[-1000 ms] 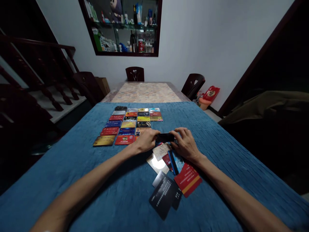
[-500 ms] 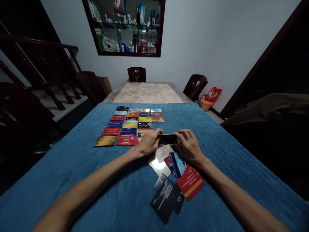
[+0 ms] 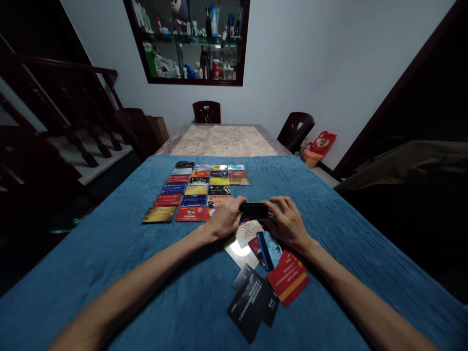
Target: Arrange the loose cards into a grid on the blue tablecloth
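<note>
A black card (image 3: 255, 210) is held between my two hands, low over the table. My left hand (image 3: 226, 217) is closed on its left end, and my right hand (image 3: 287, 222) pinches the right end, where part of a striped or printed card edge shows. Just below them lies a loose, overlapping heap: a cream card with writing (image 3: 248, 233), a shiny pale card (image 3: 239, 252), a blue card with a dark stripe (image 3: 273, 249), a red card with an orange band (image 3: 288, 279) and a black card with white print (image 3: 249, 304). My left wrist partly covers an orange-red card.
Rows of colourful cards, including a gold card (image 3: 158, 214) and a red card (image 3: 190, 213), lie left of my hands. A blue cloth (image 3: 109, 253) covers the near table. Chairs, such as one at the far end (image 3: 206, 112), stand around it.
Both hands stay in nearly the same place with the black card between them. The laid-out rows and the loose heap look unchanged.
</note>
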Action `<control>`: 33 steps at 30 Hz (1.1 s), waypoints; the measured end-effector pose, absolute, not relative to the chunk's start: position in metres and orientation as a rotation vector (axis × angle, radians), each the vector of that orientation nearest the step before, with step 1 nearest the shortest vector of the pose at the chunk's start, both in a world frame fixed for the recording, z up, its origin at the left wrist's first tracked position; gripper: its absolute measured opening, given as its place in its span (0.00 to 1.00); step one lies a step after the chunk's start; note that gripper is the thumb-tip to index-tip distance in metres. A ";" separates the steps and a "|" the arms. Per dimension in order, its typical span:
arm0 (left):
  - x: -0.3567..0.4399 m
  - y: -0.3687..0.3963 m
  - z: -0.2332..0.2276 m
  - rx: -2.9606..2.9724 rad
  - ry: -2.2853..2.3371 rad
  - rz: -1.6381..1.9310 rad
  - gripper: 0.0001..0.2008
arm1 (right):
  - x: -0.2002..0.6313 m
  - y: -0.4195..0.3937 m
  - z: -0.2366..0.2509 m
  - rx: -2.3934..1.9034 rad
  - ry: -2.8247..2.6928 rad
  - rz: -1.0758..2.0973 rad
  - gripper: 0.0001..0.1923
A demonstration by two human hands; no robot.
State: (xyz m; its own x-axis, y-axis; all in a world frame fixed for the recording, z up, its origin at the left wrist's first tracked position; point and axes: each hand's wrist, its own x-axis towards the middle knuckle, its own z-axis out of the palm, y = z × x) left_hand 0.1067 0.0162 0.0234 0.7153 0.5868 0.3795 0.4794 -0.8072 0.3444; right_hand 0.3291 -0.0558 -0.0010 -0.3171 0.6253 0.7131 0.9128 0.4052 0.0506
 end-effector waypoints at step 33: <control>0.103 0.020 0.019 2.951 0.686 0.742 0.24 | 0.340 -0.052 0.003 -1.271 -2.164 -0.398 0.23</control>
State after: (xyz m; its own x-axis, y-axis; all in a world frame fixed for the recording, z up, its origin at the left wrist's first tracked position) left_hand 0.1029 0.0200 0.0187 0.7902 0.4212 0.4451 0.4107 -0.9031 0.1255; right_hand 0.3398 -0.0520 0.0025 -0.3681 0.6890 0.6244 0.8661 0.4983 -0.0393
